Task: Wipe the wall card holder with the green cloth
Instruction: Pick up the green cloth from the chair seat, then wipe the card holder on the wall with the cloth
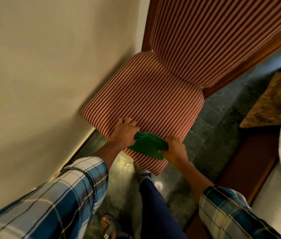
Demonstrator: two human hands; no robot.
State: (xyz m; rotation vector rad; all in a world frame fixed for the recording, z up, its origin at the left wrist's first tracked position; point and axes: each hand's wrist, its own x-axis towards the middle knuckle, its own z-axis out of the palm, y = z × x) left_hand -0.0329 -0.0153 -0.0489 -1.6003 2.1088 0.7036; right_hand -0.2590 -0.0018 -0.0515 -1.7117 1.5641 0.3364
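Note:
A folded green cloth (pixel 147 145) lies on the front of a red-and-white striped chair seat (pixel 146 100). My left hand (pixel 125 132) rests on the seat at the cloth's left edge, fingers curled over the layered folds. My right hand (pixel 175 149) grips the cloth's right edge. Both hands hold the cloth between them. No wall card holder shows in this view.
A plain cream wall (pixel 41 75) runs along the left, close to the chair. The chair's striped back (pixel 213 37) has a wooden frame. A bed with a wooden frame (pixel 239 166) and white sheet is at the right. Dark speckled floor (pixel 210 135) lies below, with my sandalled feet.

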